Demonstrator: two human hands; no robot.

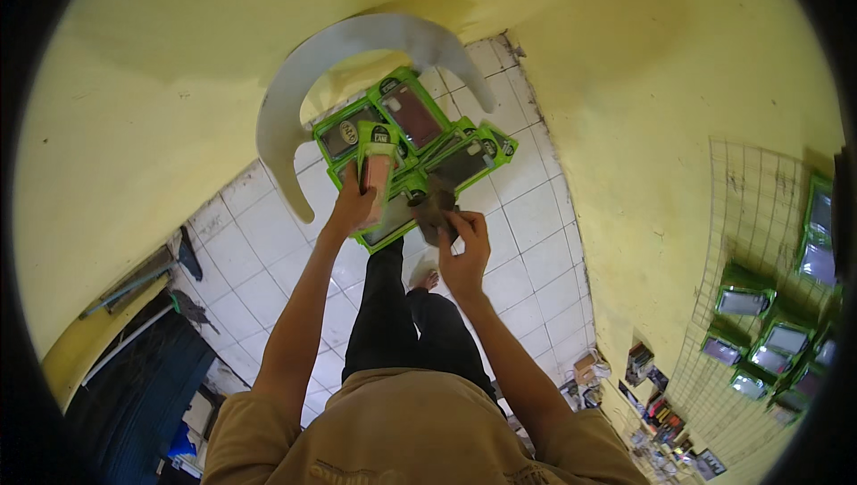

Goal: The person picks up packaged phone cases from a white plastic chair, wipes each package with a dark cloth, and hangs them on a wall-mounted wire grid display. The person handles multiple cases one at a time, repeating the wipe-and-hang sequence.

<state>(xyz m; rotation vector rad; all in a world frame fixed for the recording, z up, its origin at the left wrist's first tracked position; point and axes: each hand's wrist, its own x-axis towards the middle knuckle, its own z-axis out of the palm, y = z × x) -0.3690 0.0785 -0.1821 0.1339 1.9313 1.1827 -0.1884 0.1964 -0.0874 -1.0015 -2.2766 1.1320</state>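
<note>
My left hand (pixel 353 207) grips a green-edged phone case package (pixel 379 173) with a pinkish case in its clear window. Pinched in the fingers of my right hand (pixel 465 253) is a crumpled dark brown cloth (pixel 434 208), close to the package. Beneath both hands, several more green-framed phone case packages overlap in a pile. Among them are a package with a maroon case (pixel 412 116) and one with a dark case (pixel 461 166). What carries the pile is hidden under it.
A grey-white curved band (pixel 284 110), like a plastic chair's back, arches around the pile. White floor tiles (pixel 527 208) lie below, between yellow walls. More green packages (pixel 778 347) hang on a wire grid (pixel 741 217) at right. A dark shutter (pixel 143 396) stands lower left.
</note>
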